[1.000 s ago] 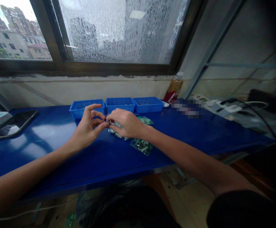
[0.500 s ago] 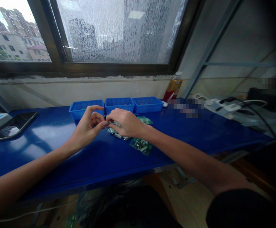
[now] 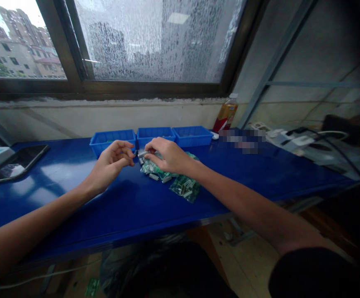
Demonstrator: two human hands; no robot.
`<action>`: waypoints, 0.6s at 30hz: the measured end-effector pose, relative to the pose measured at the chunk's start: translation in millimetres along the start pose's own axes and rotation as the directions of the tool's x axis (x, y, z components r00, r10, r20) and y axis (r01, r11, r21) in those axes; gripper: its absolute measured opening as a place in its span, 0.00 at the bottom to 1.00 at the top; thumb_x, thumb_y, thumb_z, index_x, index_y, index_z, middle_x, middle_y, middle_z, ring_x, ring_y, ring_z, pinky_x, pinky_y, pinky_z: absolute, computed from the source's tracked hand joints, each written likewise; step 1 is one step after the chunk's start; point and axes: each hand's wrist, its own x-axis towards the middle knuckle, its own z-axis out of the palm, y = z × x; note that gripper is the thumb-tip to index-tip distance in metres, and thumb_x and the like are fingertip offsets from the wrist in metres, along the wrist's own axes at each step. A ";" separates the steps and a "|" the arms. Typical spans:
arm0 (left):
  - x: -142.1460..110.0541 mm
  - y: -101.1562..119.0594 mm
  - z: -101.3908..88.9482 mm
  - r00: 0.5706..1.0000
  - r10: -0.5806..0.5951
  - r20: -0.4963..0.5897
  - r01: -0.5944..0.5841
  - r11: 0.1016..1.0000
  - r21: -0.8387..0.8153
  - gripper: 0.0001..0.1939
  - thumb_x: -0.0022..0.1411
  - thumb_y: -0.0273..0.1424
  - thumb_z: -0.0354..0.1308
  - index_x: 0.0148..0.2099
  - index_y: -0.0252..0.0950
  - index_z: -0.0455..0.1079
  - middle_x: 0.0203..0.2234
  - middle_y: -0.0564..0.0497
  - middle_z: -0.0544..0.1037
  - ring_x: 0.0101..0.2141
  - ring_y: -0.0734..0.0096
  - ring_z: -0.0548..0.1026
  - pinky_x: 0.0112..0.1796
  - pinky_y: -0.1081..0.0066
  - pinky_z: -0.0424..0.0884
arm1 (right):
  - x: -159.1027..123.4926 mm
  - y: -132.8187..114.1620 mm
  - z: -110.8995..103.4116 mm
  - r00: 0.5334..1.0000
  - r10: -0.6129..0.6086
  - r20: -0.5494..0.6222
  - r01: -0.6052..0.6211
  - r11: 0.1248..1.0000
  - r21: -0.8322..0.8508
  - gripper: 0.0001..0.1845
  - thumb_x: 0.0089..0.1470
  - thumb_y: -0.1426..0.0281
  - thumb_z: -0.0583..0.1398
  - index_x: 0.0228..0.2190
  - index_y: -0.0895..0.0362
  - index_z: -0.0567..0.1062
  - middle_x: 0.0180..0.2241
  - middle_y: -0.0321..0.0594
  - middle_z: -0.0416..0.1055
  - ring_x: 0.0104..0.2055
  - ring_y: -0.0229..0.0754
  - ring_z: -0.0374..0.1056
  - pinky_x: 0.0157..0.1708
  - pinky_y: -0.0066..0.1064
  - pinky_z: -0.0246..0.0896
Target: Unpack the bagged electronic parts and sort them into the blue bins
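Where the left hand and right hand met moments ago, a gap now opens, so joint handling seems paused. Left fingers curl narrowly, right thumb and forefinger stand apart; whether either grips anything I cannot tell. Green packets lie at five o'clock. At twelve, the left bin shows green bits; the middle bin and right bin hide their contents.

Left forearm and right forearm bare, converging inward. Left hand: fingers curled, thumb extended beneath. Right hand: back uppermost, fingers bent. Hands apart; grip unclear.
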 end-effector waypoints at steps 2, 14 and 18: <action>-1.9 0.9 0.6 0.999 0.009 0.032 -0.008 1.000 -0.029 0.17 0.45 0.20 0.53 0.41 0.34 0.63 0.28 0.54 0.70 0.26 0.77 0.70 0.31 0.71 0.68 | 0.0 -1.5 1.4 1.000 -0.006 0.014 0.005 1.000 0.006 0.07 0.56 0.68 0.54 0.33 0.60 0.68 0.31 0.41 0.66 0.35 0.39 0.60 0.37 0.32 0.54; -3.8 0.0 -2.1 0.986 0.082 0.148 -0.068 0.993 -0.100 0.21 0.44 0.19 0.54 0.44 0.35 0.61 0.27 0.54 0.70 0.26 0.76 0.69 0.29 0.73 0.65 | -0.2 -5.7 3.9 1.000 -0.031 0.004 0.031 0.999 0.019 0.09 0.57 0.67 0.53 0.34 0.61 0.68 0.30 0.42 0.67 0.35 0.39 0.61 0.37 0.31 0.55; -4.6 0.5 -2.5 0.968 0.130 0.215 -0.102 0.985 -0.137 0.22 0.46 0.20 0.55 0.45 0.35 0.61 0.26 0.55 0.70 0.26 0.77 0.67 0.28 0.74 0.64 | -0.6 -7.7 4.5 0.999 -0.048 0.000 0.048 0.999 0.023 0.11 0.58 0.66 0.52 0.33 0.61 0.68 0.30 0.42 0.67 0.34 0.39 0.61 0.37 0.32 0.55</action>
